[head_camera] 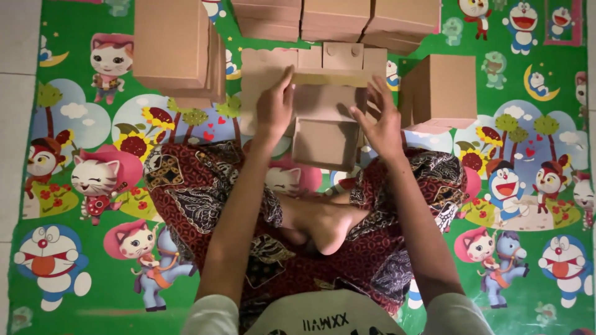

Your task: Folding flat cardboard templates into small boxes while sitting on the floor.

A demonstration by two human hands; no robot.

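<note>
The person sat cross-legged on a bright green cartoon-print mat (93,260), in patterned red and black trousers (205,198), bare feet tucked together. Just past the knees a half-folded cardboard box (326,118) was held up, its flat tabbed flap (341,57) lying open on the far side. The left hand (275,107) pressed against the box's left side, thumb raised along the top edge, the grip spread flat rather than curled around anything. The right hand (380,121) lay against the right side with fingers fanned open, likewise pushing on the cardboard instead of clasping it. A tall stack of finished boxes (177,46) stood to the left on the mat, a row of more boxes (338,18) ran along the far edge, and a single closed box (441,92) sat just to the right of the hands.
</note>
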